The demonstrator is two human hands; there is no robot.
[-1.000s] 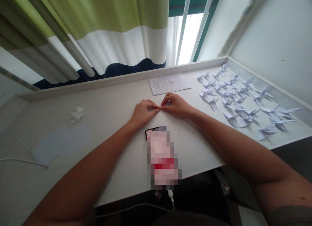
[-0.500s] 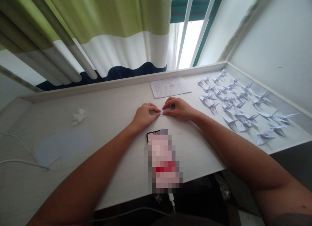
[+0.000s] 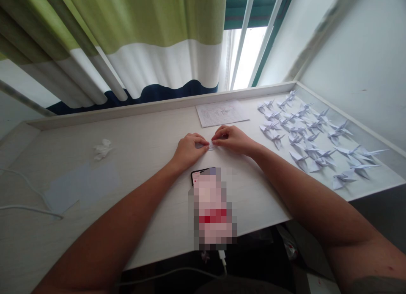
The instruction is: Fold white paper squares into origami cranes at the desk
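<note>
My left hand (image 3: pixel 187 149) and my right hand (image 3: pixel 231 139) meet at the middle of the white desk (image 3: pixel 142 146). Both pinch a small piece of white folded paper (image 3: pixel 210 145) that lies on the desk between their fingertips. Most of the paper is hidden under the fingers. A phone (image 3: pixel 203 175) lies just in front of my hands, near the desk's front edge, its screen blurred out.
Several white paper cranes (image 3: pixel 307 135) cover the right side of the desk. A printed sheet (image 3: pixel 222 113) lies behind my hands. At the left are a crumpled tissue (image 3: pixel 102 149), a pale paper sheet (image 3: pixel 82 186) and a white cable (image 3: pixel 28 209). A curtain hangs behind.
My hands stay pinched together on the paper, with only slight finger shifts. The view has tilted a little.
</note>
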